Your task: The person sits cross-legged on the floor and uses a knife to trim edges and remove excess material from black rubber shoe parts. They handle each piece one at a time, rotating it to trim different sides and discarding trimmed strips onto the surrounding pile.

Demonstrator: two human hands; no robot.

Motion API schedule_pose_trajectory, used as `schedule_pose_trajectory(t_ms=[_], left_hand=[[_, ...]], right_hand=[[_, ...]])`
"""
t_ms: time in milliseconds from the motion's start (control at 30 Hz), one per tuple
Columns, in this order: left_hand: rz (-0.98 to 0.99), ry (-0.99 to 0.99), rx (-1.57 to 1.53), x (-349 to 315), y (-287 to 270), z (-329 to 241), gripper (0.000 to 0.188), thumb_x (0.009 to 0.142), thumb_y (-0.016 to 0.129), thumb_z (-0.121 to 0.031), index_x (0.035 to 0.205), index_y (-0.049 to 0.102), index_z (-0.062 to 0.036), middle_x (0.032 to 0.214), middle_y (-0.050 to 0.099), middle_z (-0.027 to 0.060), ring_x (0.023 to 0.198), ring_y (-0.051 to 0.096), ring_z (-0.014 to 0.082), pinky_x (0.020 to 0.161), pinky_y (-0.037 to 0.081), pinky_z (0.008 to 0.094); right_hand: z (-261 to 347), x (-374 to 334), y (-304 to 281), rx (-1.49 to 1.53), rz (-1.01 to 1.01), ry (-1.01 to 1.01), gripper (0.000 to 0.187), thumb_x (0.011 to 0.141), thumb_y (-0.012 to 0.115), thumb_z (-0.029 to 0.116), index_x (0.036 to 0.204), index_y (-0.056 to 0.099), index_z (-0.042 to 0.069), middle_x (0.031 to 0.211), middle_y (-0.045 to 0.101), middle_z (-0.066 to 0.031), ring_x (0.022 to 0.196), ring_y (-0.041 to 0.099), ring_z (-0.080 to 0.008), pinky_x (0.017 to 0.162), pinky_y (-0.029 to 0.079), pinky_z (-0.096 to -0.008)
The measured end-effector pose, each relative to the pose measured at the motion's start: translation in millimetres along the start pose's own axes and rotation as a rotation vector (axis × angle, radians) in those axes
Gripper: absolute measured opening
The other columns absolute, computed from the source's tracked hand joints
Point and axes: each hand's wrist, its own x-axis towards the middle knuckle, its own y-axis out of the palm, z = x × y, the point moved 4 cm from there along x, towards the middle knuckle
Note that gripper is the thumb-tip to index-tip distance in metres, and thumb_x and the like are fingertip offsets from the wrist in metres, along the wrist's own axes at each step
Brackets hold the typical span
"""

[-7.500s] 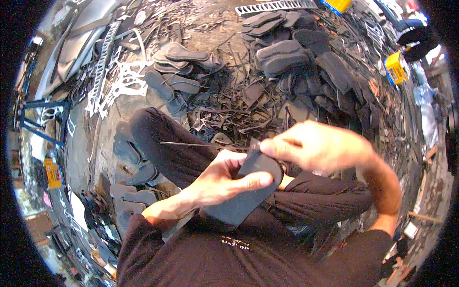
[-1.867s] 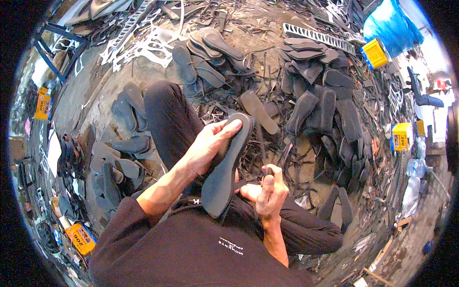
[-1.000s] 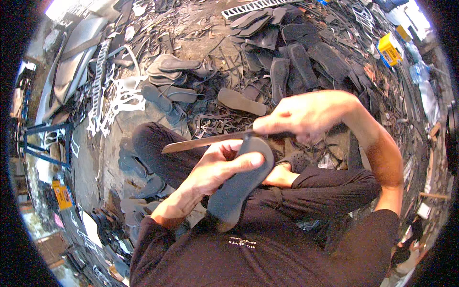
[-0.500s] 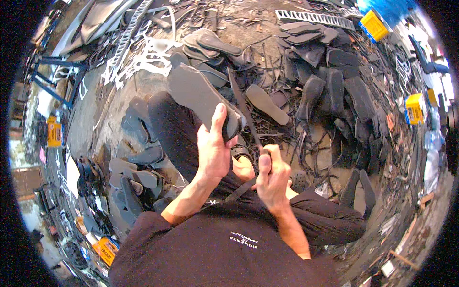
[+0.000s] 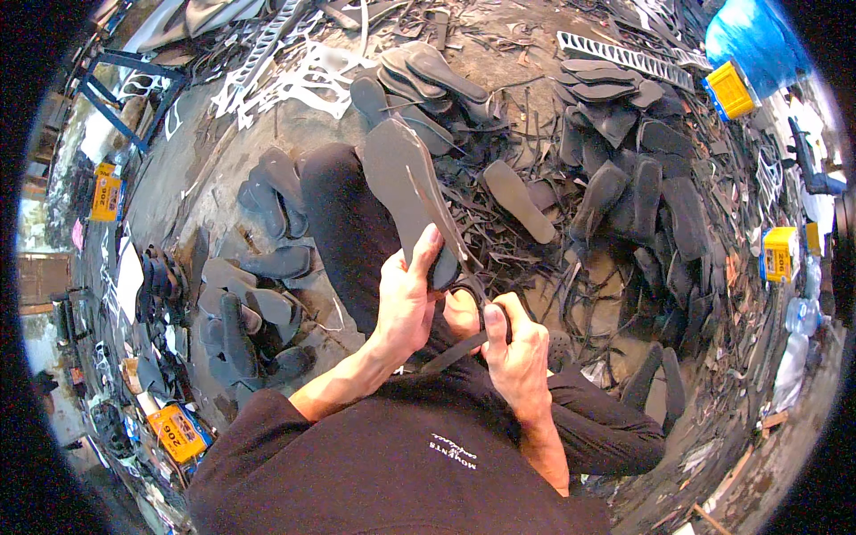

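My left hand (image 5: 406,303) grips the near end of a dark grey shoe sole (image 5: 399,174), thumb on its flat face. The sole points up and to the left, above my knee, with a pale, ragged line along its right edge. My right hand (image 5: 517,352) is closed around a long, narrow dark knife (image 5: 456,353), whose tail end sticks out below the fist. The blade runs up beside the sole's near right edge. It is hard to tell from the dark scraps behind, and I cannot tell whether it touches the sole.
Piled soles lie at the far middle (image 5: 428,76), right (image 5: 629,192) and left (image 5: 245,312). One loose sole (image 5: 519,203) rests on dark trimmings beyond my right hand. White cut-out sheet scraps (image 5: 308,85) lie far left. Yellow boxes (image 5: 733,91) and a blue bag (image 5: 753,40) stand around the edges.
The knife has swung from standing clear, right of the sole, to along its near edge. The sole has turned more upright. The whole view has shifted slightly.
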Motion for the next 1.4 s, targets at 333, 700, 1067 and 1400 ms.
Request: schedule_pose_trajectory(t_ms=[333,700,1067,1400], left_hand=[[0.244,-0.022,0.009,-9,-20,-3,0.031,0.11,0.063,-0.039,0.109,0.069,-0.0079,0.091,0.07,0.0,0.077,0.065,0.013,0.071,0.053,0.0319],[0.201,0.21,0.32,4,-21,-4,0.03,0.11,0.066,-0.028,0.128,0.067,-0.004,0.103,0.074,0.001,0.088,0.065,0.0077,0.078,0.053,0.0253],[0.084,0.023,0.246,42,34,-35,0.035,0.106,0.071,-0.042,0.116,0.074,-0.0088,0.094,0.075,-0.0021,0.074,0.064,0.0062,0.068,0.053,0.0261],[0.653,-0.098,0.719,11,41,-34,0.032,0.092,0.088,-0.029,0.108,0.079,-0.003,0.092,0.079,0.001,0.082,0.071,0.01,0.075,0.058,0.0306]], right_hand=[[17,109,52,0.126,-0.135,-0.197,0.071,0.109,0.044,0.067,0.11,0.066,-0.001,0.079,0.067,-0.0313,0.079,0.068,-0.0554,0.071,0.052,-0.057],[16,73,23,0.591,0.127,-0.082,0.038,0.1,0.079,0.023,0.128,0.066,0.0,0.113,0.074,-0.0025,0.104,0.067,-0.0101,0.094,0.054,-0.03],[-50,-29,17,0.022,-0.217,-0.181,0.046,0.116,0.043,0.043,0.106,0.059,0.001,0.059,0.055,-0.0041,0.056,0.064,-0.0167,0.057,0.05,-0.0333],[-20,43,-36,0.276,-0.104,0.009,0.057,0.116,0.039,0.056,0.097,0.061,0.006,0.063,0.043,0.0072,0.054,0.037,-0.0042,0.05,0.029,-0.0267]])
